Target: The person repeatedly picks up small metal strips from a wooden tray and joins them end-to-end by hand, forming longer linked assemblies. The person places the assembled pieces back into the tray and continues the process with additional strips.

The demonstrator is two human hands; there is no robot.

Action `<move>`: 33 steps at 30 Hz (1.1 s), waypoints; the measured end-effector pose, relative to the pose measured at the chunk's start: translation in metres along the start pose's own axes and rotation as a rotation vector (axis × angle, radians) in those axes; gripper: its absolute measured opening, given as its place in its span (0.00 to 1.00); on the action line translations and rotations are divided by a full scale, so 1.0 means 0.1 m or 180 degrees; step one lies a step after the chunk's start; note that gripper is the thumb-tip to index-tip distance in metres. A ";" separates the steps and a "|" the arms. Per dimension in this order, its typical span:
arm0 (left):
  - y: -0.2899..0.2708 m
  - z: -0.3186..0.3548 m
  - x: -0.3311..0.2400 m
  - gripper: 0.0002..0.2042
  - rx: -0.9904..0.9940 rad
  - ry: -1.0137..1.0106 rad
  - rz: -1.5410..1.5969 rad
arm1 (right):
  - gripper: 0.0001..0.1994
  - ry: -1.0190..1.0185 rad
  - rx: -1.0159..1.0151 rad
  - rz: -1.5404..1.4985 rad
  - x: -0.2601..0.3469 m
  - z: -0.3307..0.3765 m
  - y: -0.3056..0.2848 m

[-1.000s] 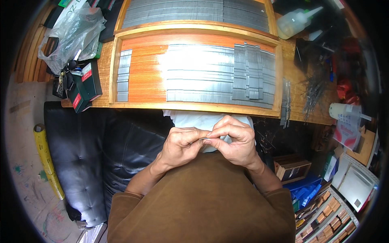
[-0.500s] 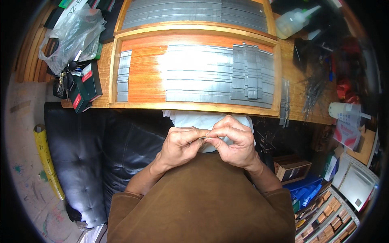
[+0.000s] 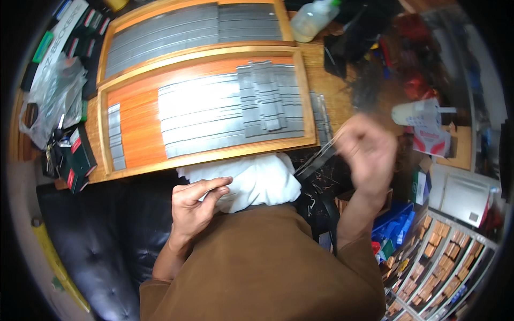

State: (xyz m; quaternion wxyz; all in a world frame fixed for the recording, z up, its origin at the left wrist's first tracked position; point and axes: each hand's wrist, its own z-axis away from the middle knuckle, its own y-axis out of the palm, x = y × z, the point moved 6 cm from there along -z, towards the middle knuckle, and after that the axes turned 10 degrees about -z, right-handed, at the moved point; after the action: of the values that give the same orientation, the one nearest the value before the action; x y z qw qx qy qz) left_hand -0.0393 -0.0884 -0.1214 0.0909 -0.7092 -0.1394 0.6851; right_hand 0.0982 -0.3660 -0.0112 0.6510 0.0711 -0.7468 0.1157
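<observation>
Strip, thin grey metal, is pinched in the blurred right hand at three o'clock. Left hand, fingers loosely curled and holding nothing, rests against soft white cloth below the wooden tray of flat strips.

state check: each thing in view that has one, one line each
left hand: open, fingers loosely curled, resting at the white cloth, holding nothing I can see
right hand: raised, blurred, pinching a thin grey strip
thin grey strip: held, tilted
white cloth: bunched on the lap
near wooden tray: partly covered with flat grey strips, orange base bare at left
far wooden tray: filled with grey strips
plastic bottle: lying down, capped
</observation>
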 end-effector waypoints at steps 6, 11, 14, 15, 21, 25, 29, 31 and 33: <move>0.09 -0.02 -0.06 0.08 0.0192 -0.0133 -0.0003 | 0.09 0.0570 -0.1292 0.0761 -0.19 -0.43 -1.42; 0.10 -0.07 -0.16 0.08 0.0300 -0.0107 -0.0044 | 0.02 0.0053 -0.0292 0.0630 0.22 -0.13 -0.55; 0.13 -0.11 -0.28 0.09 0.0440 -0.0067 -0.0103 | 0.03 0.0139 0.0745 0.0517 0.01 0.12 0.44; 0.14 -0.12 -0.33 0.09 0.0494 -0.0040 -0.0094 | 0.04 0.0132 0.1065 0.0345 -0.06 0.20 0.71; 0.16 -0.06 -0.37 0.11 0.0593 0.0158 -0.0136 | 0.09 -0.0384 0.1178 -0.0046 -0.31 0.50 1.18; 0.11 -0.11 -0.52 0.15 0.0470 0.0767 -0.0344 | 0.12 -0.0941 0.1101 -0.0058 -0.19 0.50 1.21; -0.03 -0.35 -0.89 0.16 0.0096 0.1630 -0.0561 | 0.14 -0.1292 0.1148 0.0128 0.10 0.32 1.17; -0.09 -0.45 -0.91 0.17 0.0092 0.1649 -0.0686 | 0.14 -0.1298 0.1095 0.0249 0.16 0.21 1.17; -0.06 -0.52 -0.75 0.19 0.0147 0.1309 -0.0506 | 0.12 -0.1027 0.0973 0.0038 0.01 0.13 1.21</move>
State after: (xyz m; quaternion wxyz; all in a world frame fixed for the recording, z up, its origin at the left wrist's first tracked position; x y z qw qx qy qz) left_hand 0.0105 -0.1033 -0.0458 0.1873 -0.8185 -0.1578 0.5197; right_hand 0.0550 -0.2527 -0.0213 0.5041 0.1822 -0.8154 0.2185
